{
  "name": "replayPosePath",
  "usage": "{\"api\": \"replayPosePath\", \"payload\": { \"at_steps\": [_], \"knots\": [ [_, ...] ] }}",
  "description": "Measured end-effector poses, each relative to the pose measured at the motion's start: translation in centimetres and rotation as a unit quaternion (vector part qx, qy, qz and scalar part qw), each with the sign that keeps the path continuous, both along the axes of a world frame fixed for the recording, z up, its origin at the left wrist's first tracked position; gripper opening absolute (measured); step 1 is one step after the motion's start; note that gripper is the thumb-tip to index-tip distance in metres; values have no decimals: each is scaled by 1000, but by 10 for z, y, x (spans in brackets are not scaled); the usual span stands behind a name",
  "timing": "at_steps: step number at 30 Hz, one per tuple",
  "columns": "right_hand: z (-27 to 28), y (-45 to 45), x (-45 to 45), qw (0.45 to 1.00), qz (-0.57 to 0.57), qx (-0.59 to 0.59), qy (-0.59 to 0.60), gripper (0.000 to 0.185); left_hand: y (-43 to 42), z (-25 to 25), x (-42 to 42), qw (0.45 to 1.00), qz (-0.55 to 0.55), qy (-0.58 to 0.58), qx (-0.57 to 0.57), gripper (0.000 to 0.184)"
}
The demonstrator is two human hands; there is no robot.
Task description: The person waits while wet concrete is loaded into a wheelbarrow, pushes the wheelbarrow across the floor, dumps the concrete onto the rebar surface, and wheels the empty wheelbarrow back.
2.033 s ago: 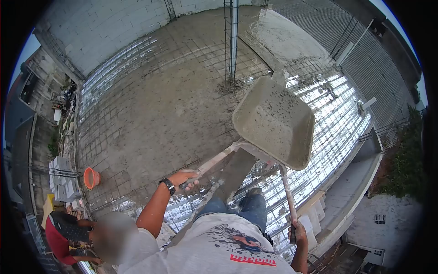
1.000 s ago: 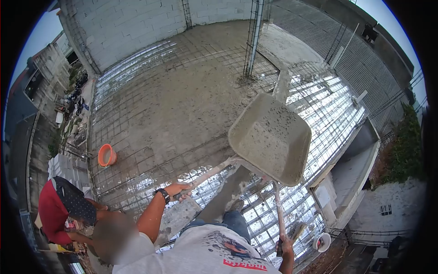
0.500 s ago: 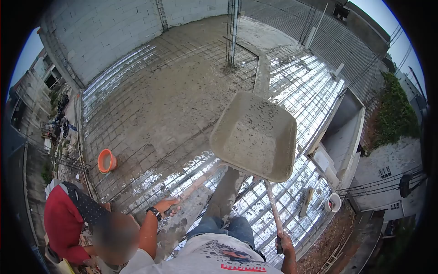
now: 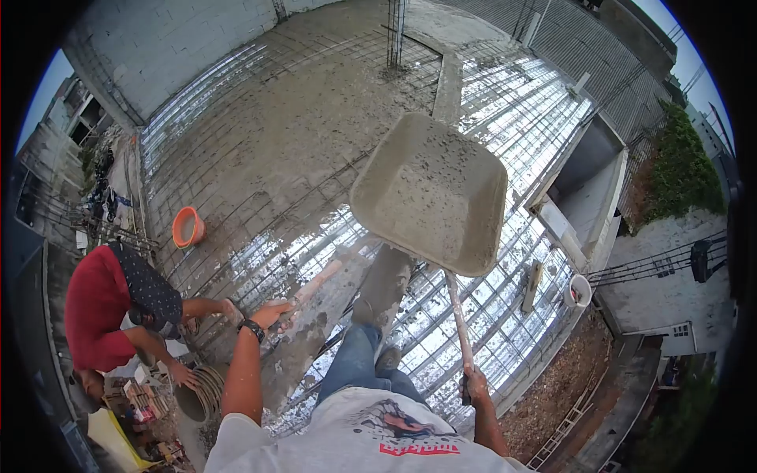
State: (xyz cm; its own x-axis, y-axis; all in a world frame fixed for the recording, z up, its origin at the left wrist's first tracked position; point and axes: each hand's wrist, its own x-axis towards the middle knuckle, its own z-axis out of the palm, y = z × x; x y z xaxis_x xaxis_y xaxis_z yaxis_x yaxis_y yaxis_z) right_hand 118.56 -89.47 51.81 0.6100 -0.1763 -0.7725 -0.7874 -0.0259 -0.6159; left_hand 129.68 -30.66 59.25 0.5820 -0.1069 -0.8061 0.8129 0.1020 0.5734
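Note:
A wheelbarrow (image 4: 426, 197) stands in front of me, its tray smeared with wet concrete and holding only a thin residue with small lumps. My left hand (image 4: 273, 315), with a watch on the wrist, is closed round its left handle (image 4: 319, 281). On the other side, my right hand (image 4: 475, 386) grips the dark end of the right handle (image 4: 459, 319). Both handles run forward under the tray. Beneath it lies a concrete-covered plank (image 4: 390, 288), and the wheel is hidden by the tray.
Rebar mesh (image 4: 505, 315) surrounds me, partly under wet concrete (image 4: 292, 134). An orange bucket (image 4: 188, 227) and a co-worker in a red shirt (image 4: 98, 307) are on the left. At right are a white bucket (image 4: 578, 291), a wood piece (image 4: 532, 287) and a rectangular opening (image 4: 587, 169).
The wheelbarrow tray has shifted up and slightly left in view, and both hands have risen with the handles. The co-worker has bent lower, reaching toward a ribbed round container. My legs have changed stance.

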Motion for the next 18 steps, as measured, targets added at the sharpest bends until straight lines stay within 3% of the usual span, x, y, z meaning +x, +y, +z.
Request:
{"api": "replayPosePath", "payload": {
  "at_steps": [3,7,14,16,18],
  "knots": [
    [-21,27,-28,999,-22,4,36,38,25,-14,-24,990,-53,-44,126,36],
    [-33,42,-69,997,-30,-25,59,45,29,3,-60,951,-147,-84,260,46],
    [-59,118,-142,995,-63,-47,63,48,99,-41,-117,947,-155,-59,277,54],
    [-59,153,-165,996,-78,6,46,48,128,-54,-136,945,-154,-68,281,57],
    [-75,195,-205,996,-71,-32,47,49,157,-71,-174,949,-152,-46,272,58]
  ]
}}
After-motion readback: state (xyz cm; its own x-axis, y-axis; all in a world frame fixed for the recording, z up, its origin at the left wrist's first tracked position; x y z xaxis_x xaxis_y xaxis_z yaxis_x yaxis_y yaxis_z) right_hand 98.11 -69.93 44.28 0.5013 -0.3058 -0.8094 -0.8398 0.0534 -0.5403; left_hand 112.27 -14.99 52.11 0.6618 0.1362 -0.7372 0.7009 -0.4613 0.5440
